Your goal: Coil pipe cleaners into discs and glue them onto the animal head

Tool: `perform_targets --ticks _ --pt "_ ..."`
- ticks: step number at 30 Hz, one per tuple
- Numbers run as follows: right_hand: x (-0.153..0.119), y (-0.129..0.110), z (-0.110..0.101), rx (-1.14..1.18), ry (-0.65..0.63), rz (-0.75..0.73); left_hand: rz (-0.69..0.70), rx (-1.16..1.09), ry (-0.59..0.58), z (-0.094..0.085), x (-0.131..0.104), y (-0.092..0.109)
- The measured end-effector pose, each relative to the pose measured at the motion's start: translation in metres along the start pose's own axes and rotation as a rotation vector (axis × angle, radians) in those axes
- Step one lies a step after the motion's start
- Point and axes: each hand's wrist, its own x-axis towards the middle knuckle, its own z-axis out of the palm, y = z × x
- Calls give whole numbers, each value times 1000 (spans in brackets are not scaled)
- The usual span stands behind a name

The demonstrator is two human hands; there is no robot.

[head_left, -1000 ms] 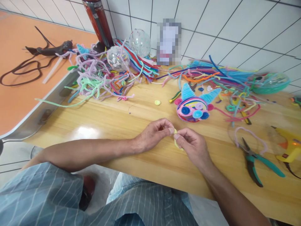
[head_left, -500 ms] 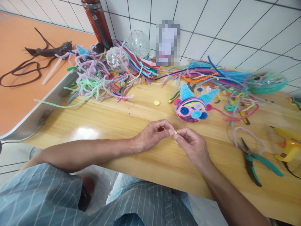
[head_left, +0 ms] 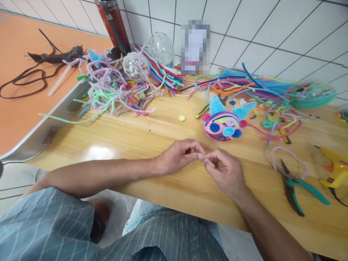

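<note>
Over the front of the wooden table, my left hand [head_left: 183, 156] and my right hand [head_left: 224, 168] meet fingertip to fingertip. Both pinch a small piece of yellow pipe cleaner [head_left: 205, 156], mostly hidden by the fingers. A flat pale-yellow coil [head_left: 182, 118] lies on the table beyond my left hand. Behind my right hand stands a round pipe-cleaner figure [head_left: 224, 125] with two light-blue horns and blue, pink and lilac coils on its front.
Green-handled pliers [head_left: 295, 185] and a yellow glue gun [head_left: 334, 168] lie at the right. A tangle of pipe cleaners [head_left: 108, 90] is at the left back, with a bundle [head_left: 261, 87] at the right back. A red flask [head_left: 112, 25] and a clear ball [head_left: 161, 47] stand near the wall.
The fingertips have closed further over the yellow piece, so less of it shows. My hands have shifted very slightly; the view has moved a little too.
</note>
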Motion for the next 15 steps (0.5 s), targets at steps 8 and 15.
perform_targets --ticks 8,15 --pt "-3 2 5 231 -31 166 -18 -79 72 6 -3 -4" --pt "-2 1 6 136 28 113 33 -68 128 13 -4 -10"
